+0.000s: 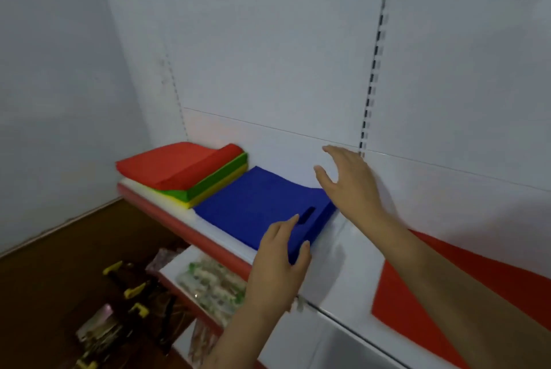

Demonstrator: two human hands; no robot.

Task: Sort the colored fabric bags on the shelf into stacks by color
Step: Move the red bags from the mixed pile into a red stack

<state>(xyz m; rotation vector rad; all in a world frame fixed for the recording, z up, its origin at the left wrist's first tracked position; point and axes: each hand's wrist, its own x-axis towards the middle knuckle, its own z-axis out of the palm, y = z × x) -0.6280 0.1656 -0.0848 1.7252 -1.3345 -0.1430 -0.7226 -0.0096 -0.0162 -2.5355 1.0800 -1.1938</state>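
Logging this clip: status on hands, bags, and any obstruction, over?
Left hand open, touching blue stack. Right hand open at its far corner. Mixed red, green, yellow pile unsorted. Nothing blocking.

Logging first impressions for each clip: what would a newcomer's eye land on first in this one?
Most likely the blue bag stack in the middle of the white shelf, with the left hand on its near corner and the right hand open at its far right edge. Next, to its left by the wall, the mixed pile: red bags over green bags over yellow bags. A flat red bag lies at the right.
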